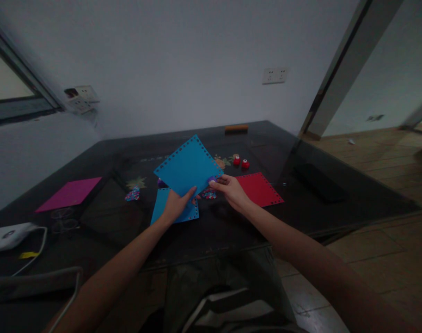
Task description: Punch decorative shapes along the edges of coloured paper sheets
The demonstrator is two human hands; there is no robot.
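Note:
A blue sheet [188,166] with holes punched along its edges is raised above the table, turned like a diamond. My left hand [177,203] grips its lower corner, thumb on top. At its right corner my right hand [231,189] pinches a small purple object [211,179] against the edge. Under the raised sheet, a second blue punched sheet [158,208] lies on the table. A red punched sheet [259,188] rests to the right of my right hand. Small piles of colourful pieces, one at the left [132,194] and one between my hands [209,193], lie on the table.
The dark table [211,236] also bears a magenta sheet [70,193], two red round objects [245,164], a brown bar [236,129] at the back, a black flat object [318,182] at the right, and a white device [11,236] with a cable at the left.

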